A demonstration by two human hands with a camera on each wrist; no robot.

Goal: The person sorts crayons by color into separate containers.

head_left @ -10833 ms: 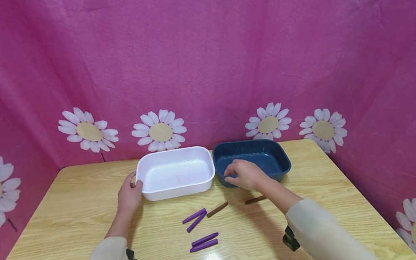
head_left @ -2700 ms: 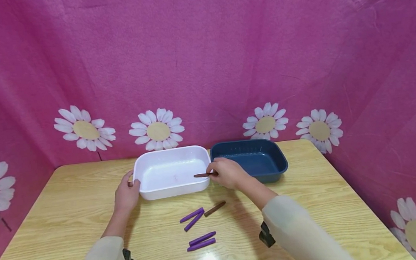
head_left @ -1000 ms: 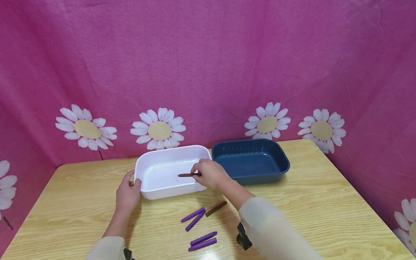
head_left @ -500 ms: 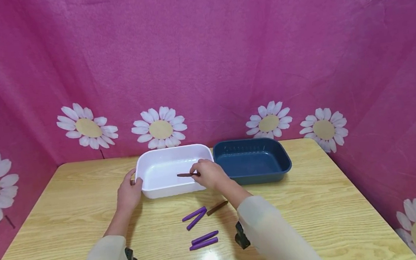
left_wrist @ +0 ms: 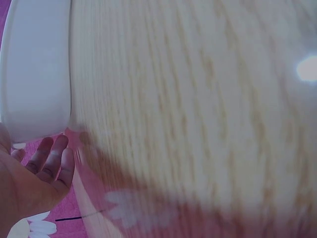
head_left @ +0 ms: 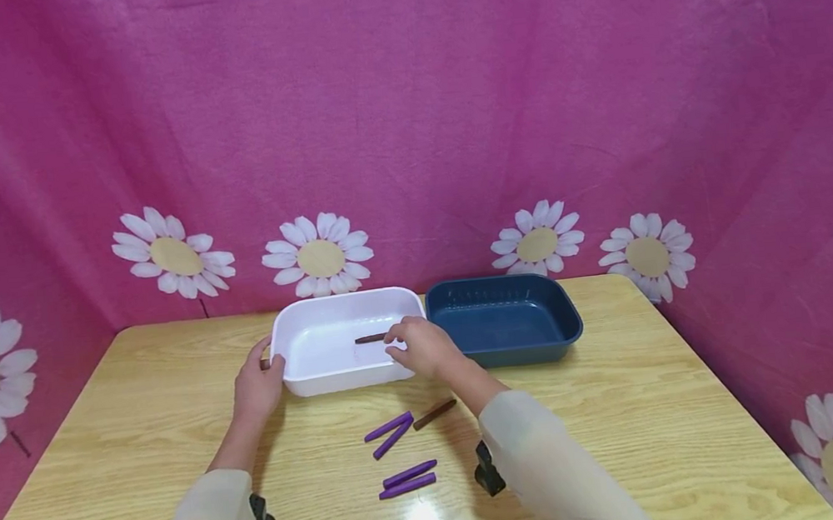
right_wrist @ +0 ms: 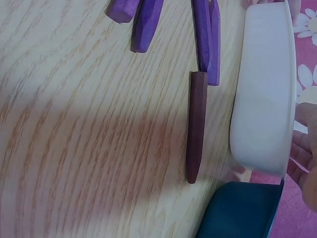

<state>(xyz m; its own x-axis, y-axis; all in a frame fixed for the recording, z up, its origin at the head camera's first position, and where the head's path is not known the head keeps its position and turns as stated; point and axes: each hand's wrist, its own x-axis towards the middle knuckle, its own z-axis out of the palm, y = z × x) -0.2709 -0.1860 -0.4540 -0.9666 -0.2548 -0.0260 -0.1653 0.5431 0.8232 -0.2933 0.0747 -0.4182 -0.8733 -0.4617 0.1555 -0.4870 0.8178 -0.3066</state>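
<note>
My left hand [head_left: 258,387] is at the left end of a white plastic bin [head_left: 356,380], its thumb over the rim and its fingers along the outer wall. In the left wrist view those fingers [left_wrist: 48,166] are loosely bent beside the bin's end. My right hand [head_left: 425,348] is over the bin's right half, thumb and forefinger parted. Just left of its fingertips a brown crayon [head_left: 369,339] lies in the bin, one end hidden by the fingers. Another brown crayon [head_left: 435,415] lies on the table in front, near several purple crayons [head_left: 408,486].
Right beside the white bin stands a dark blue bin [head_left: 519,355] with nothing in it. Both sit at the back of a wooden table [head_left: 138,421], against a magenta cloth [head_left: 404,127] printed with daisies. A black wrist mount [head_left: 488,469] hangs below the right sleeve.
My right hand earlier picked a brown crayon off the table and carried it left over the white bin. Since half a second ago its fingers have parted and the crayon lies in the bin.
</note>
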